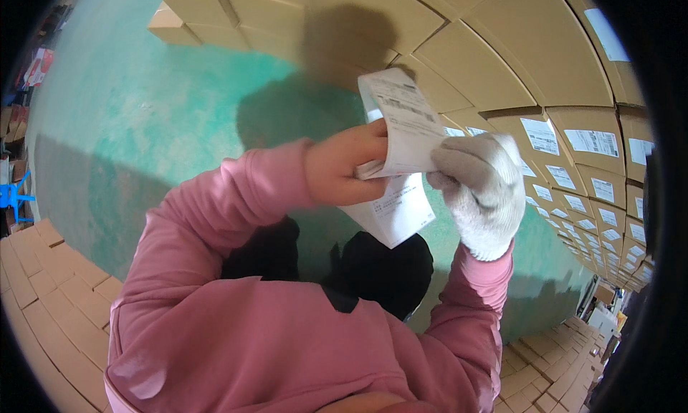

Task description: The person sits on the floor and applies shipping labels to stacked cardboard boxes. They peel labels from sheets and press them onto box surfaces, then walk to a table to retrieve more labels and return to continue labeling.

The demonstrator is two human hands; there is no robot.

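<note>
My bare left hand (pixel 346 163) is wrapped around a folded stack of printed white label sheets (pixel 411 117). One end of the strip stands up and curls over above my fingers, while a lower sheet (pixel 400 206) hangs beneath them over my knees. My right hand (pixel 481 187), in a whitish knitted glove, pinches the right edge of the upper sheet between thumb and fingers. The sheets bear print and barcodes. The paper hides part of my left fingers.
Stacked cardboard cartons (pixel 500 53) rise ahead and to the right. Many carry white labels (pixel 591 141). More cartons (pixel 54 289) lie at the lower left and lower right. The floor (pixel 177 112) is green. A blue object (pixel 13 195) stands at the far left edge.
</note>
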